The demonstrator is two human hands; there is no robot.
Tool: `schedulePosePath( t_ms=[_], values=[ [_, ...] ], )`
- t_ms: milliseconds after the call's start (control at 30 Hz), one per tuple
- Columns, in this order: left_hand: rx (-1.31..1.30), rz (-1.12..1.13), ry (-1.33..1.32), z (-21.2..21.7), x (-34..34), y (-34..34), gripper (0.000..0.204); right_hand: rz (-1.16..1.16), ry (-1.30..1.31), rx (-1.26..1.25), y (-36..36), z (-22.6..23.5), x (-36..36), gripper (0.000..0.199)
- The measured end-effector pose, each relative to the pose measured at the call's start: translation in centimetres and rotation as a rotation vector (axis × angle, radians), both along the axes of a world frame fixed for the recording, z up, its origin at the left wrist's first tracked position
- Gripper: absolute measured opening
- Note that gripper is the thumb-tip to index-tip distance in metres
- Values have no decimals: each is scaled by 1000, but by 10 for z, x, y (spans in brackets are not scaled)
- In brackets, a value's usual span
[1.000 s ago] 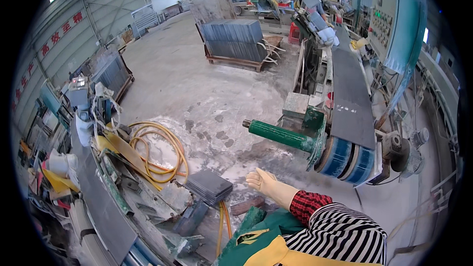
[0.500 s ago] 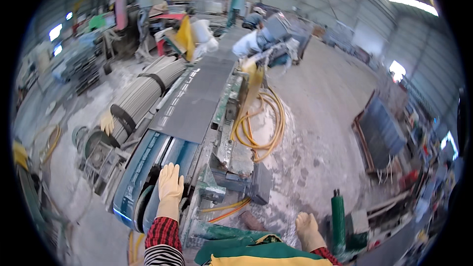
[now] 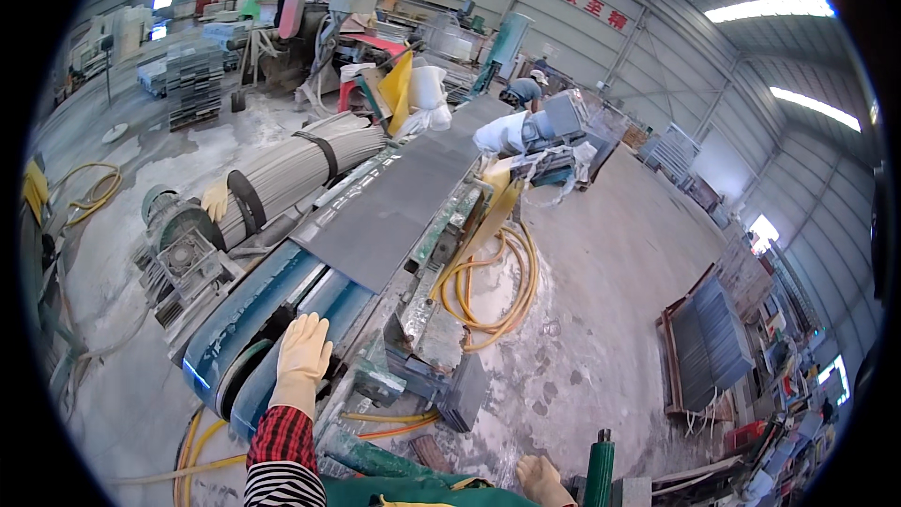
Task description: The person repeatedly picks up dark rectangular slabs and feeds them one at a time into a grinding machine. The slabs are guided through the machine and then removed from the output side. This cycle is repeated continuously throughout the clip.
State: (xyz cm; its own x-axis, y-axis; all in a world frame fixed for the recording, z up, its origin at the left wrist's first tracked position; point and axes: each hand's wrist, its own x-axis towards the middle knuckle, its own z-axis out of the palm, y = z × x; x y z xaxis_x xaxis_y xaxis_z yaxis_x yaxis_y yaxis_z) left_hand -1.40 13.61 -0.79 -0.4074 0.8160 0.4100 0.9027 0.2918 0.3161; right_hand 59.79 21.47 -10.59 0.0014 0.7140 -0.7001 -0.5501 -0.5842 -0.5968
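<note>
My left hand [image 3: 302, 357], in a cream rubber glove, lies with fingers outstretched on the near end of a conveyor with blue belts [image 3: 251, 286]. It is open and grips nothing. A flat dark grey slab [image 3: 387, 216] rests on the belts just beyond my fingertips, reaching far up the line. Low in the view, my right hand [image 3: 542, 481], gloved alike, hangs beside the green apron [image 3: 422, 493]. Its fingers are loosely bent and apart, with nothing seen in them. Right of it stands a green cylinder [image 3: 599, 469].
Yellow hoses [image 3: 497, 286] coil on the floor right of the conveyor. A motor [image 3: 183, 225] and a strapped roll of pale strips [image 3: 291, 164] line its left. A rack of grey slabs [image 3: 709, 343] stands right. Farther along, a person [image 3: 524, 89] bends near the conveyor.
The view has turned to the right and up, so the conveyor now slants more. My left hand stays on the belts near the slab's end; my right hand sits lower in view.
</note>
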Motion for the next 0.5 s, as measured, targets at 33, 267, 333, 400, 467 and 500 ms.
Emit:
schedulePosePath(
  t_ms=[33,267,333,400,467,500],
  values=[
    [8,-8,1,-1,2,2,49,13,-14,-10,-3,-8,8,47],
    [16,-1,57,0,0,-4,49,140,129,-57,-13,-53,43,34],
    [18,-4,60,2,-3,-10,49,38,-95,-162,-9,-29,4,45],
    [23,-12,60,4,-4,-12,49,120,17,-130,-6,-53,14,44],
    [30,-32,47,5,0,-4,50,224,279,-71,-8,-96,43,42],
    [47,-52,49,6,1,0,50,223,282,-81,-8,-110,49,42]
  ],
)
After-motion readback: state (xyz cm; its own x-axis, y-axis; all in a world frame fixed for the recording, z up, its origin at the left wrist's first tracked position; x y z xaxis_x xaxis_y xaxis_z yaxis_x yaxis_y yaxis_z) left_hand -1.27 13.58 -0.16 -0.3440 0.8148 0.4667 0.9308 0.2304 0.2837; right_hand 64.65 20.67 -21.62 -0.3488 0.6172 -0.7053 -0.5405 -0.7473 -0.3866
